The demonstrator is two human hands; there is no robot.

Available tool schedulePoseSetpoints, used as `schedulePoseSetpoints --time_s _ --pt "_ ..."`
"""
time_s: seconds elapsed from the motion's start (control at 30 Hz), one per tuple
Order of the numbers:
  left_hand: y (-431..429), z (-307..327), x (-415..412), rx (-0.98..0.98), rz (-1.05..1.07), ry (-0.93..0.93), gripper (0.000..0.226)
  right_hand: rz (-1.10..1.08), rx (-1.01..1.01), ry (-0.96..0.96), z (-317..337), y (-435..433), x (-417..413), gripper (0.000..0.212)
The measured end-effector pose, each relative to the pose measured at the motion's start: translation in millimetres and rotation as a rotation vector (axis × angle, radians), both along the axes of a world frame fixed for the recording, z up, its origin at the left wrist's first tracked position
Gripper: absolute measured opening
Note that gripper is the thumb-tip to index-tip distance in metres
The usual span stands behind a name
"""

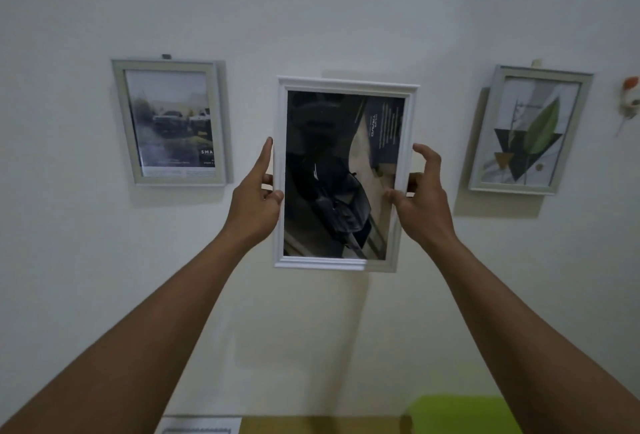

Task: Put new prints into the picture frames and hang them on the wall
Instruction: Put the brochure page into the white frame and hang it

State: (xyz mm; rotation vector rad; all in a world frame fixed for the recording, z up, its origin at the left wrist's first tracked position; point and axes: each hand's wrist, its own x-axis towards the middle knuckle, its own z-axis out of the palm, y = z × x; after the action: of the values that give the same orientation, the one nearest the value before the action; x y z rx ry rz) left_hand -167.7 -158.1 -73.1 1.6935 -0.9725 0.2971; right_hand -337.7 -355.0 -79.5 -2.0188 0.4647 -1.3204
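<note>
Hands — left, right — grip white frame against wall

Three picture frames; two hands.

Being held upright against the wall between two hung frames: a white moulded picture frame, slightly tilted, carrying a dark print of a black car with a navy text panel at upper right. Hanging to its left: a pale grey-green frame showing a misty print of parked cars. Hanging to its right: a matching pale frame showing a green leaf over dark triangles.
</note>
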Motion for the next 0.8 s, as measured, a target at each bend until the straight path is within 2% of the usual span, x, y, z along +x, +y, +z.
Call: schedulePoseSetpoints --time_s 0.17,0.33,0.47,0.8 --pt "37 -10 -18 0.039 -0.062 0.054 0.082 -0.002 0.011 0.039 -12 30 -22 0.081" --pt "84 -50 -33 0.130 -0.110 0.165 0.082 -0.014 0.055 0.117 -46 83 -51 0.078" --pt "120 -97 -48 0.189 -0.142 0.292 0.081 -0.022 0.164 0.149 -95 123 -72 0.064" --pt "167 -250 -88 0.392 -0.117 0.539 0.077 -0.025 0.424 0.327 -251 165 -108 0.062"
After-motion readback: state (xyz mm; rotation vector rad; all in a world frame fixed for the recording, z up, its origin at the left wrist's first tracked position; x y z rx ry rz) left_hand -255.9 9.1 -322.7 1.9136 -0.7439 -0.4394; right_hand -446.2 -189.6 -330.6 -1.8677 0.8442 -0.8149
